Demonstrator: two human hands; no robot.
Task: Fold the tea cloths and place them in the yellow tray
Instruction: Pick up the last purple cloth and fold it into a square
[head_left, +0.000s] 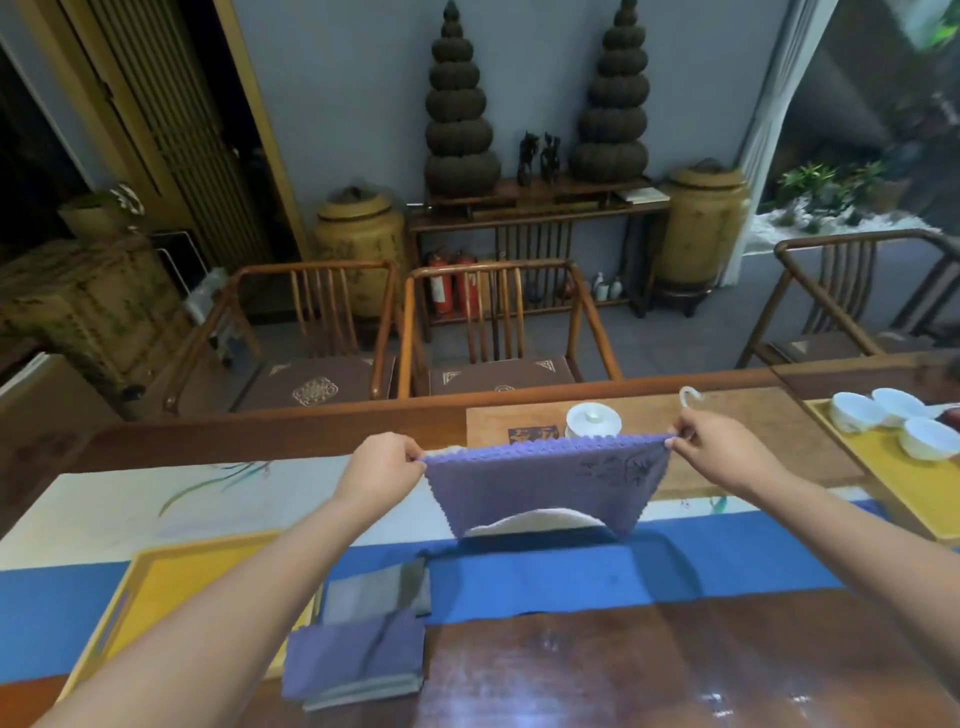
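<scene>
In the middle of the frame a person holds a purple tea cloth (545, 480) stretched out in the air above the table (649, 665). The left hand (382, 467) pinches the cloth's upper left corner with curled fingers, and the right hand (711, 449) pinches the upper right corner the same way, so the top edge runs taut between them. The cloth hangs down with a dark leaf pattern on its right side, and its lower edge arches over a pale cloth (530, 521) lying on the blue runner (623, 577) beneath. At the lower left of the frame sits the yellow tray (171, 577), partly covered by the left forearm. Just to the right of it, near the lower centre, a grey folded cloth (374, 592) lies on the runner, and a small stack of folded cloths (353, 662) with a purple one on top lies below it, at the tray's right edge. Behind the held cloth, a white lidded cup (593, 418) stands on a wooden board (753, 431). At the right edge of the frame three white cups (893, 421) rest on a second yellow tray (883, 467). Two wooden chairs (498, 332) stand beyond the table.
</scene>
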